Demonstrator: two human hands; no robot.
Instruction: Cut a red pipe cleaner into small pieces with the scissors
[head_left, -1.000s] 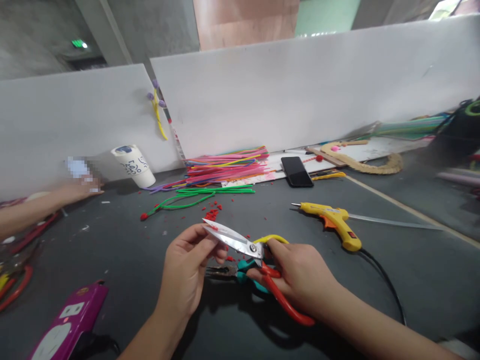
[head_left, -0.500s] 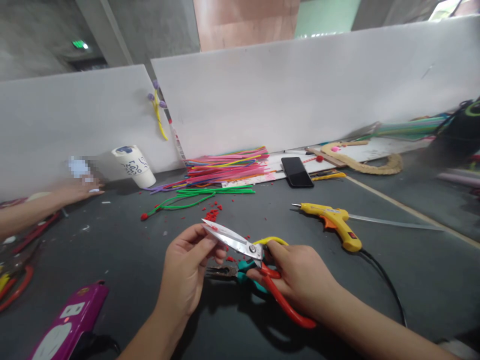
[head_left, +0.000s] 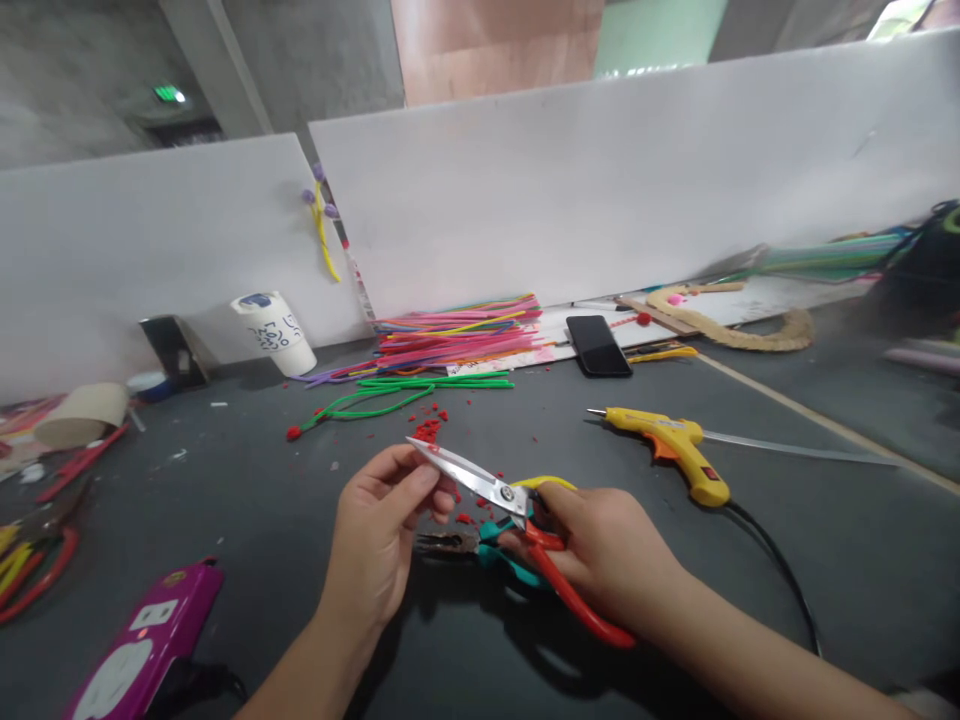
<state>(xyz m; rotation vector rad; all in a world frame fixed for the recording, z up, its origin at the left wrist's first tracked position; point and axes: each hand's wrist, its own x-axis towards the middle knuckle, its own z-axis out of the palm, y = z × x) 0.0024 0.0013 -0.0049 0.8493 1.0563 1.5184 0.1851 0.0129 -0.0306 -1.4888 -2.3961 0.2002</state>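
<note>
My right hand [head_left: 604, 540] is wrapped round the handles of a pair of scissors [head_left: 476, 482], one handle red and the other yellow. The blades point up and left, and their tips lie by the fingertips of my left hand [head_left: 382, 530]. Thumb and fingers of that hand are pinched together, though what is between them is hidden. Beneath my hands on the dark table lie pliers [head_left: 457, 542] with teal handles, partly covered by the scissors and my right hand. Small red scraps [head_left: 427, 430] are scattered just beyond the blade tips.
A yellow glue gun [head_left: 667, 440] with its cord lies to the right. Behind are a bundle of coloured pipe cleaners [head_left: 457, 340], green stems [head_left: 420, 385], a phone [head_left: 598, 345] and a white cup [head_left: 274, 335]. A purple power strip [head_left: 150, 640] and more scissors [head_left: 45, 570] lie left.
Another person's hand has left the far left, and a dark upright phone-like object and a tape roll now show there. The view has shifted slightly; my hands and the scissors keep nearly the same pose.
</note>
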